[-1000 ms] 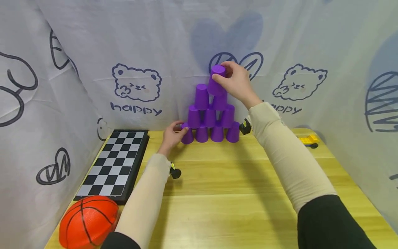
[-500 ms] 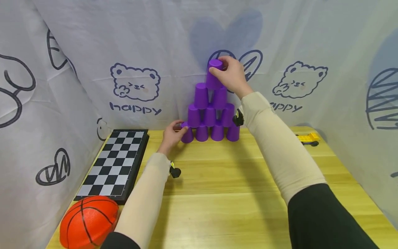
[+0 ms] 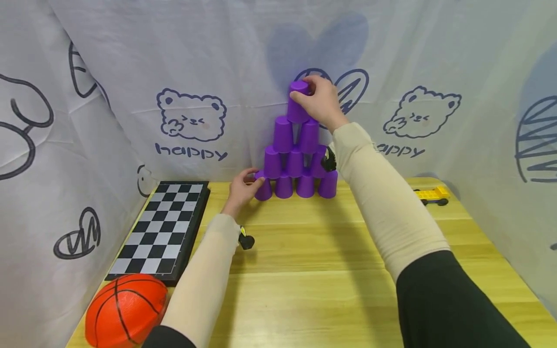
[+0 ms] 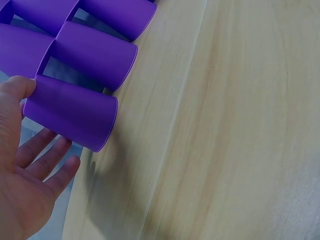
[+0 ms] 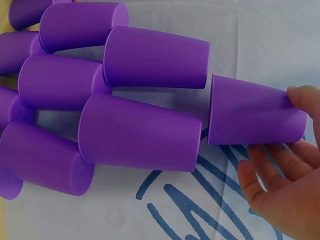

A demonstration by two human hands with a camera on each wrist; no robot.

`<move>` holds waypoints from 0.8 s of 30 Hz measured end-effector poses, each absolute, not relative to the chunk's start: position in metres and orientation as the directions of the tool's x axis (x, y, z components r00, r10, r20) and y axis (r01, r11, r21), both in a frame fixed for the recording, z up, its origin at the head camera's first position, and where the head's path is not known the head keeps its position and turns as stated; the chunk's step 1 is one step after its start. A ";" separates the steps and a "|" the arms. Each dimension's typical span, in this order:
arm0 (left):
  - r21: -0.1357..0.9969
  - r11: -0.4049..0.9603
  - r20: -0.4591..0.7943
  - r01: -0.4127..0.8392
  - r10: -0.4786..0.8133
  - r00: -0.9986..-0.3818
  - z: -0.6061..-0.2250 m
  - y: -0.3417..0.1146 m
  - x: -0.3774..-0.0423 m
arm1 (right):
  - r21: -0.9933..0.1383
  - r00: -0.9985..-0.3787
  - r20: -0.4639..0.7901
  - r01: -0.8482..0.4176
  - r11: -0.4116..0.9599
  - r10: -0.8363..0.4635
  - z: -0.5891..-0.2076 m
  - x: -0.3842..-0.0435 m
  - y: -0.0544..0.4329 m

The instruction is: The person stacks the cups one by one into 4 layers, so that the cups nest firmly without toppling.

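Note:
Purple cups stand upside down in a stacked pyramid. My right hand (image 3: 321,99) pinches the single top cup (image 3: 297,107) near its closed end, thumb in front and fingers behind. In the right wrist view that cup's rim (image 5: 212,110) is close over the tops of the two third-row cups, the left one (image 5: 157,57) and the right one (image 5: 140,132). At the table, my left hand (image 3: 241,191) holds the lowest left cup (image 4: 72,112) near its top between thumb and index finger. Its other fingers spread loosely beside the cup.
A black-and-white checkered board (image 3: 158,227) lies on the wooden table (image 3: 300,290) at left. An orange basketball-patterned object (image 3: 126,309) sits in front of it. A yellow toy vehicle (image 3: 432,195) is at the back right. A printed white cloth (image 3: 191,63) hangs behind the pyramid.
My right hand has raised the top cup and brought it left, from overlapping the right third-row cup to over the middle of that pair. My left hand stays put.

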State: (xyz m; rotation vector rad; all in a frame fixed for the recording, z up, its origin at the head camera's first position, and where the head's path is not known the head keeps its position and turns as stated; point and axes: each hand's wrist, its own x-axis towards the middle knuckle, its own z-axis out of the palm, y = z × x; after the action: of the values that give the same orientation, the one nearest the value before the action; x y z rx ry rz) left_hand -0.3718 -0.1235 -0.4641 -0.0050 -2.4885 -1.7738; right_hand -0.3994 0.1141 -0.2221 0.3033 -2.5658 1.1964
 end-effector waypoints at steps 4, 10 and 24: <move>0.940 0.336 0.072 0.054 -0.043 -0.996 -0.464 -0.123 -0.371 | -0.721 -0.941 0.332 -0.295 0.626 -0.061 -0.223 -0.400 0.115; 0.940 0.337 0.078 0.058 -0.047 -0.996 -0.465 -0.123 -0.372 | -0.715 -0.939 0.338 -0.300 0.632 -0.063 -0.226 -0.402 0.114; 0.936 0.348 0.073 0.055 -0.039 -0.997 -0.465 -0.125 -0.372 | -0.721 -0.945 0.326 -0.271 0.637 -0.032 -0.228 -0.403 0.114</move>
State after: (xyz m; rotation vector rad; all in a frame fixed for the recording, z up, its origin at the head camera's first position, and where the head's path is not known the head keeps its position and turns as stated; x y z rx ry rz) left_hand -0.3720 -0.1247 -0.4645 -0.0145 -2.5105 -1.7489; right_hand -0.4027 0.1142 -0.2279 0.2442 -2.5765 1.2037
